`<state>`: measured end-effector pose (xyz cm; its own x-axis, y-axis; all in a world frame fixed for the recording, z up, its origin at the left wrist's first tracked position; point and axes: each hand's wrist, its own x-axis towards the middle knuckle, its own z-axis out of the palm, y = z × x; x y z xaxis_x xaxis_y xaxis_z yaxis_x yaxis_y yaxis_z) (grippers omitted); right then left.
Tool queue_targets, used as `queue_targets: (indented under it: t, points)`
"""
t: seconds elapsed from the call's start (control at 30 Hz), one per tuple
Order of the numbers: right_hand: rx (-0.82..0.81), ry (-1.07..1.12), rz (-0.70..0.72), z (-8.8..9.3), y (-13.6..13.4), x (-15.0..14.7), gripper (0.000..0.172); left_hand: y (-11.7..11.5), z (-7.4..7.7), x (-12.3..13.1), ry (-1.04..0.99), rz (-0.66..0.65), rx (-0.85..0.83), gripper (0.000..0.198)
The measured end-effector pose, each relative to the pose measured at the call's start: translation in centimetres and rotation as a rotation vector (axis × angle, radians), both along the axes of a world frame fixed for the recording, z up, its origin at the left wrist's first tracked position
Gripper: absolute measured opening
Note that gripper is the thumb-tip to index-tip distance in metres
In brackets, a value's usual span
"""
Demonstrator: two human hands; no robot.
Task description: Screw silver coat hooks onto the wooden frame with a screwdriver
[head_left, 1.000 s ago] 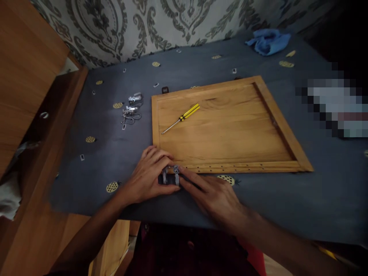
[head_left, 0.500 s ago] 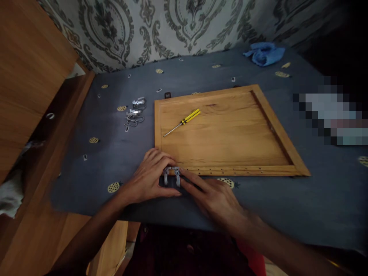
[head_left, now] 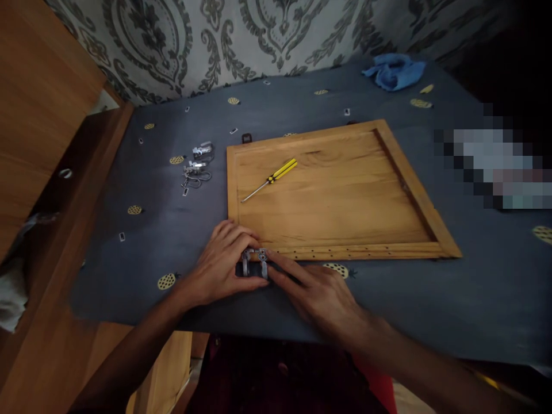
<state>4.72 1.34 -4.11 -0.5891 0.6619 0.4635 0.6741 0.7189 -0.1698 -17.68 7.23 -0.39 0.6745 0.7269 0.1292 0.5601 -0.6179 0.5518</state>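
A small metal bracket with two arms (head_left: 263,268) sits against the near left corner of a framed wooden panel (head_left: 328,195), its arms hanging over the edge. My left hand (head_left: 222,259) curls round that corner, fingers on the frame and thumb beneath the bracket. From the other side, the index finger and thumb of my right hand (head_left: 323,293) close on the bracket's right arm. A yellow and black screwdriver (head_left: 282,171) lies on the panel, its tip toward the left. Several small holes run along the panel's near rail.
Shiny metal fittings with wire loops (head_left: 197,167) lie on the patterned blue tablecloth (head_left: 159,190), left of the panel. A crumpled blue cloth (head_left: 397,72) rests at the back right. Wooden furniture (head_left: 38,103) stands along the left side, and a blurred-out patch covers something at the right.
The view has shifted slightly, so everything appears a little further left and up. Both hands keep their places at the bracket, and nothing else has visibly moved.
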Motion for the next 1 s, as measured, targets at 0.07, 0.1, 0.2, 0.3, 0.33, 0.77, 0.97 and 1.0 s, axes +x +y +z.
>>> queue_targets:
  t: [0.07,0.1,0.2,0.3,0.33,0.77,0.97,1.0]
  points:
    - [-0.011,-0.001,0.004,0.03,0.0,0.02,0.039,-0.02,-0.01,0.02,0.002,0.004,-0.001,0.041]
    - [-0.017,-0.002,0.005,0.05,0.0,0.03,0.039,-0.03,-0.02,0.03,0.0,0.002,0.0,0.041]
    - [-0.028,-0.006,0.005,0.06,-0.01,0.08,0.038,-0.06,-0.03,0.02,-0.001,-0.004,0.003,0.04]
    - [-0.041,-0.011,0.008,0.09,-0.06,0.11,0.04,-0.06,0.02,0.0,0.001,-0.003,0.003,0.039]
    - [-0.046,-0.011,0.011,0.12,-0.07,0.12,0.04,-0.06,0.05,-0.01,0.003,-0.005,0.001,0.039]
    - [-0.057,0.008,0.012,0.13,-0.15,0.11,0.038,-0.18,-0.01,0.09,-0.016,0.001,-0.012,0.04]
    - [-0.061,0.023,0.012,0.18,-0.19,0.17,0.035,-0.2,0.09,0.22,-0.009,0.001,-0.023,0.038]
    - [-0.058,0.027,0.011,0.17,-0.19,0.16,0.036,-0.19,0.12,0.23,-0.009,0.002,-0.025,0.038]
